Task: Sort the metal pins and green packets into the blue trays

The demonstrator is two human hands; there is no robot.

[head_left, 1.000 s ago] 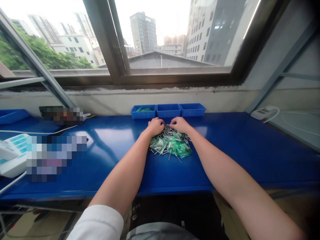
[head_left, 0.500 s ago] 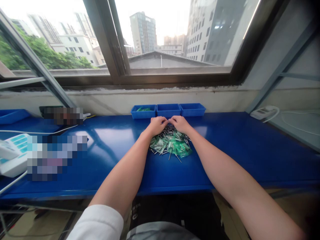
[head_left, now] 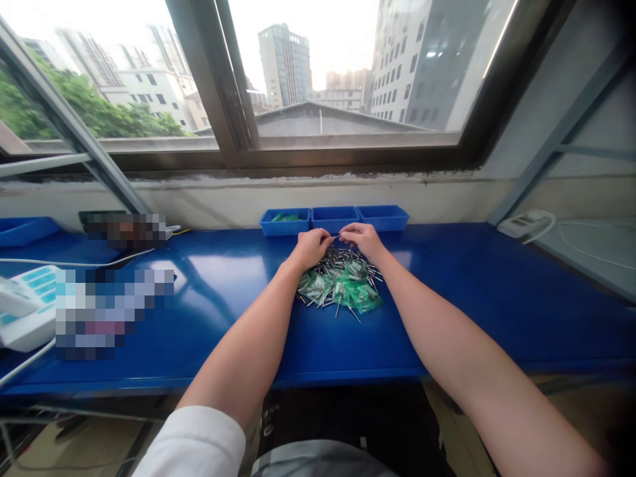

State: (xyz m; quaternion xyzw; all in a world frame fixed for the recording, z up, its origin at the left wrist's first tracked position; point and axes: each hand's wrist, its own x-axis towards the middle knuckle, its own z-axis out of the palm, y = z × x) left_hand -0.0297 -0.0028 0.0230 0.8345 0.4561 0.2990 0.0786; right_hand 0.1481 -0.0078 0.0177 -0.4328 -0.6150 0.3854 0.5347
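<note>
Above the far side of a pile of thin metal pins (head_left: 332, 260), my left hand (head_left: 313, 248) is closed in a pinch. A small slim metal pin (head_left: 336, 236) spans the short gap between both hands' fingertips. My right hand (head_left: 362, 240) pinches its other end, with the lower fingers loosely curled. Small clear and green plastic bags (head_left: 358, 291) lie on the near part of the pile, some with pins inside. Several loose pins stick out toward me. Fine details of the pin are too small to tell.
Three blue bins (head_left: 334, 218) stand in a row behind the hands; the left one holds green plastic. On the blue table (head_left: 228, 331), a white device (head_left: 30, 305) and blurred items sit at the left. A white power strip (head_left: 524, 224) lies at the far right.
My right hand has drawn slightly up and right from my left, widening the gap between the fingertips and exposing the pin. My left hand has barely moved.
</note>
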